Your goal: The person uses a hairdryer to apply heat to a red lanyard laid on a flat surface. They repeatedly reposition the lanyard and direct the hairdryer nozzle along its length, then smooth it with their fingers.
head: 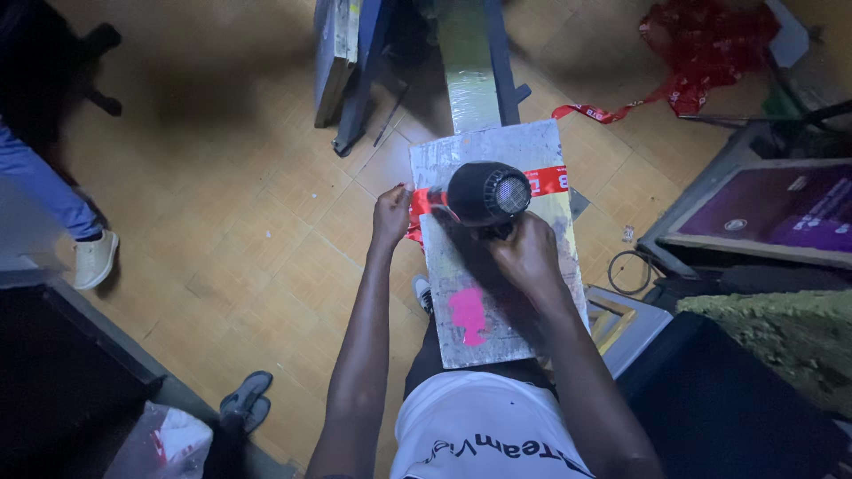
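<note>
Both hands work the red printed ribbon lying crosswise on the pale paint-stained board: left hand pinches its left end, right hand grips the black hair dryer directly above it.

Paint-stained board and tiled floor

A pale, scuffed board carries a red ribbon laid across its far end and a pink paint blotch nearer the person. Around it, the tan tiled floor bears a dark sandal, a wire loop and a red ribbon heap.
</note>
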